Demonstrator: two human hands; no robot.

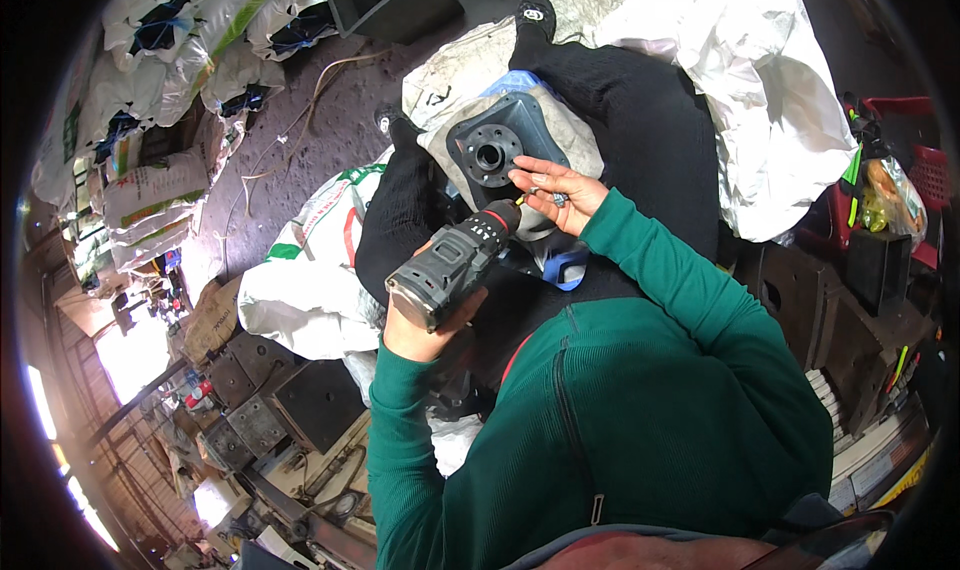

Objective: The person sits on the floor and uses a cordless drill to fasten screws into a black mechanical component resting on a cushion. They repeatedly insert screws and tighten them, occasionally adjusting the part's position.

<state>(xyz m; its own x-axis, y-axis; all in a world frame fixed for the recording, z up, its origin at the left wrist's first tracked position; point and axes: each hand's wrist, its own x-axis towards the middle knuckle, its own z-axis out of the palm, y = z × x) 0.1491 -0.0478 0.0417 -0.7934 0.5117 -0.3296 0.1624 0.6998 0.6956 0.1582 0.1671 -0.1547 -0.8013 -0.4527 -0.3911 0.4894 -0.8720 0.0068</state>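
My left hand point(420, 338) is wrapped round the grip of a grey and black cordless drill point(450, 268) with a red ring near its chuck. The drill points away from me, its tip close to the fingers of my right hand point(565, 195). A few small shiny metal pieces point(558, 199), perhaps screws, sit in the curled fingers of that hand. Its thumb and forefinger reach the edge of a dark round flange point(490, 157) with a central hole and several small holes. This flange is on a dark squarish part point(548, 135) resting on a pale cloth point(585, 150) over my lap.
White sacks point(745, 90) lie at the right and a white bag point(300, 305) at the left. A black bin point(395, 5) stands at the far side. Dark metal blocks point(320, 400) are at the lower left, and a red crate point(920, 175) at the right.
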